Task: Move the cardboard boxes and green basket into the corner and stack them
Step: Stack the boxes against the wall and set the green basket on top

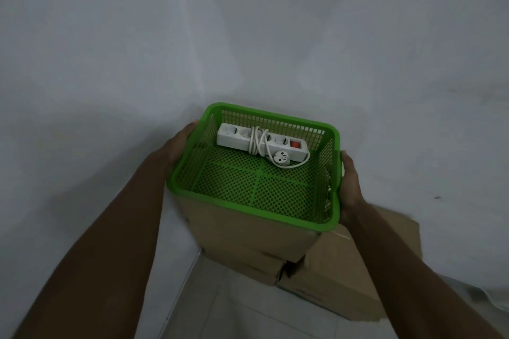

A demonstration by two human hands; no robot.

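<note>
A green mesh basket (190, 165) sits level over the top of a stack of brown cardboard boxes in the room corner. My left hand (183, 137) grips its left rim and my right hand (349, 181) grips its right rim. The top box (248, 231) shows below the basket's front edge, with a lower box (253, 264) under it and a bigger box (344, 269) at the right. I cannot tell whether the basket rests on the top box or hovers just above it.
Inside the basket lies a white power strip (259, 139) with a red switch and its coiled cord and plug. Two grey walls meet behind the stack. Pale floor tiles (234, 311) lie in front of the boxes.
</note>
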